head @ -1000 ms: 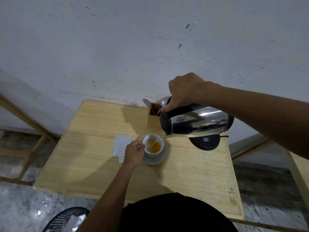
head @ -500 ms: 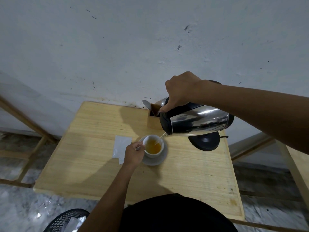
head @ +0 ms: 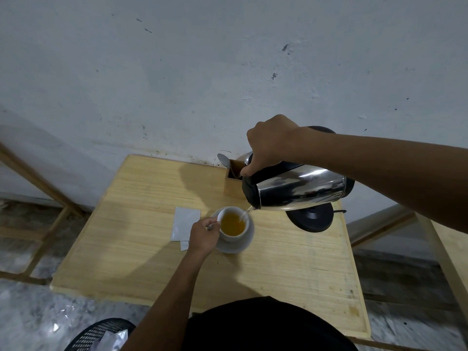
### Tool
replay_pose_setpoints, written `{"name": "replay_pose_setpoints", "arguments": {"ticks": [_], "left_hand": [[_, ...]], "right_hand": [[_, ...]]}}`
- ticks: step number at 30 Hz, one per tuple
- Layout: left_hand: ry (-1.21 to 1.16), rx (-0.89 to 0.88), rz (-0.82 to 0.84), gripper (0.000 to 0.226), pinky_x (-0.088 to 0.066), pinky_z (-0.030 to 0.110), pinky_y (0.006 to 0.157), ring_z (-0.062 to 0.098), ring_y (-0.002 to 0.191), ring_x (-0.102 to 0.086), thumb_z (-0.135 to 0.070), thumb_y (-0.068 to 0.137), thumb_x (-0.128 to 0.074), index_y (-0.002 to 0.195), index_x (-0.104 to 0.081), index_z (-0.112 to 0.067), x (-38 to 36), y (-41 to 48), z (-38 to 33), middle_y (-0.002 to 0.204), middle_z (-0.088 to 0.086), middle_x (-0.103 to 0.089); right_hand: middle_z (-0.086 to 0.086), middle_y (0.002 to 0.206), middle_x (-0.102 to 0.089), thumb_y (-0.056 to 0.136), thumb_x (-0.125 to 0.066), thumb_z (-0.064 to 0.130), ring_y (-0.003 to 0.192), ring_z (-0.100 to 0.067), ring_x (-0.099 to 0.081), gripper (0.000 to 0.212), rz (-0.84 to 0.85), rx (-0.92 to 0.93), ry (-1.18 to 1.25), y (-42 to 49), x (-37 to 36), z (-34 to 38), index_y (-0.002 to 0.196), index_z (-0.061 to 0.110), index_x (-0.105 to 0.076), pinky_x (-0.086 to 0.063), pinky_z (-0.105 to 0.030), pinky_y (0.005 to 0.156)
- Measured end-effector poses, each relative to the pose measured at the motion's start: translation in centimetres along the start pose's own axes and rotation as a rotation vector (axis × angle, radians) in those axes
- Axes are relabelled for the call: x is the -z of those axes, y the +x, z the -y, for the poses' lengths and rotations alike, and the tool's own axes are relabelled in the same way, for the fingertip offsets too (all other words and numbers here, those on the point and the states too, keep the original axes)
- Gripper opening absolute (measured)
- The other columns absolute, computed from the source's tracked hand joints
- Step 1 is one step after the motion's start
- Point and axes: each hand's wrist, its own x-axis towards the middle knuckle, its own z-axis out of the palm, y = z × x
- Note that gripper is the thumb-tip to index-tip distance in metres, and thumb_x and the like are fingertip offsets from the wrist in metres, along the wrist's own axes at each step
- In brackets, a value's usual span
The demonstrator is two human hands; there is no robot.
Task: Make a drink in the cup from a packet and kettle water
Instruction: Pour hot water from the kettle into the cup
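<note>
A white cup (head: 231, 235) holding amber liquid stands on a white saucer (head: 243, 245) in the middle of the wooden table (head: 141, 254). My left hand (head: 203, 234) is closed at the cup's left side, with a bit of metal, maybe a spoon, showing between its fingers. My right hand (head: 272, 141) grips the handle of a steel kettle (head: 298, 190), tipped with its spout just above the cup's right rim. A thin stream of water falls into the cup. A torn white packet (head: 184, 222) lies flat left of the saucer.
The kettle's black base (head: 312, 217) sits right of the saucer. A small wooden holder (head: 234, 182) with a spoon (head: 223, 159) stands at the table's back edge by the wall. A black mesh bin (head: 101, 335) is on the floor, lower left.
The amber liquid has risen in the cup as the kettle keeps pouring. Both hands hold nearly the same places.
</note>
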Motion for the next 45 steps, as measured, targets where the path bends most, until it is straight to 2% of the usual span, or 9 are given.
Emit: {"name": "replay_pose_setpoints", "arguments": {"ticks": [8, 16, 23, 26, 31, 37, 40, 45], "left_hand": [[-0.006, -0.018, 0.001, 0.024, -0.055, 0.052, 0.086, 0.03, 0.1, -0.064, -0.019, 0.089, -0.059, 0.11, -0.067, -0.01, 0.1, 0.0, 0.1, 0.111, 0.014, -0.068], [0.0, -0.026, 0.004, 0.023, -0.056, 0.051, 0.085, 0.029, 0.102, -0.062, -0.019, 0.09, -0.058, 0.109, -0.067, -0.011, 0.2, -0.1, 0.0, 0.114, 0.012, -0.066], [-0.011, -0.003, 0.001, 0.024, -0.055, 0.044, 0.086, 0.033, 0.1, -0.064, -0.018, 0.09, -0.058, 0.11, -0.067, -0.01, 0.1, -0.2, -0.2, 0.115, 0.011, -0.065], [-0.016, 0.009, 0.01, 0.024, -0.053, 0.04, 0.082, 0.034, 0.096, -0.066, -0.019, 0.089, -0.059, 0.11, -0.067, -0.01, 0.1, -0.2, -0.2, 0.11, 0.014, -0.068], [-0.016, 0.01, -0.002, 0.023, -0.051, 0.035, 0.08, 0.031, 0.095, -0.065, -0.015, 0.089, -0.058, 0.108, -0.068, -0.007, 0.0, -0.2, -0.2, 0.106, 0.013, -0.069], [-0.017, 0.002, -0.005, 0.02, -0.055, 0.05, 0.088, 0.038, 0.095, -0.065, -0.014, 0.089, -0.058, 0.105, -0.068, -0.006, 0.0, 0.1, 0.1, 0.106, 0.017, -0.069], [-0.019, 0.001, -0.002, 0.021, -0.053, 0.051, 0.09, 0.037, 0.097, -0.065, -0.014, 0.089, -0.058, 0.106, -0.068, -0.006, -0.1, 0.0, 0.1, 0.106, 0.017, -0.069], [-0.016, 0.016, -0.018, 0.021, -0.053, 0.052, 0.089, 0.036, 0.097, -0.065, -0.016, 0.089, -0.057, 0.105, -0.068, -0.008, -0.2, -0.1, 0.0, 0.107, 0.016, -0.069]], "right_hand": [[0.001, 0.063, -0.057, 0.071, -0.055, 0.079, 0.056, -0.017, -0.056, 0.066, -0.013, 0.009, -0.024, 0.5, 0.1, 0.6, 0.078, 0.013, -0.057, -0.039, -0.027, 0.053], [0.001, 0.062, -0.056, 0.072, -0.055, 0.078, 0.056, -0.017, -0.056, 0.064, -0.025, 0.012, -0.018, 0.6, 0.3, 0.8, 0.07, 0.014, -0.051, -0.046, -0.029, 0.06], [0.001, 0.065, -0.057, 0.07, -0.054, 0.081, 0.057, -0.016, -0.054, 0.069, -0.033, -0.008, 0.002, 0.5, 0.0, 0.2, 0.081, 0.013, -0.055, -0.038, -0.028, 0.053], [0.001, 0.064, -0.055, 0.069, -0.054, 0.083, 0.055, -0.015, -0.051, 0.07, -0.041, -0.027, 0.035, 0.2, -0.3, -0.2, 0.075, 0.013, -0.05, -0.036, -0.027, 0.052], [0.0, 0.063, -0.054, 0.069, -0.055, 0.082, 0.055, -0.015, -0.049, 0.07, -0.037, -0.087, 0.154, -1.0, -1.4, -1.2, 0.066, 0.014, -0.046, -0.036, -0.027, 0.053], [0.002, 0.053, -0.046, 0.068, -0.056, 0.084, 0.049, -0.015, -0.044, 0.074, -0.053, -0.191, 0.379, -3.1, -4.1, -3.2, 0.055, 0.013, -0.041, -0.033, -0.027, 0.051], [0.002, 0.048, -0.045, 0.066, -0.055, 0.085, 0.048, -0.017, -0.045, 0.075, -0.067, -0.241, 0.483, -4.1, -6.3, -4.3, 0.051, 0.012, -0.044, -0.034, -0.028, 0.052], [-0.002, 0.045, -0.034, 0.069, -0.057, 0.08, 0.046, -0.018, -0.036, 0.076, -0.141, -0.345, 0.745, -6.4, -10.5, -7.0, 0.048, 0.008, -0.045, -0.028, -0.031, 0.052]]}}
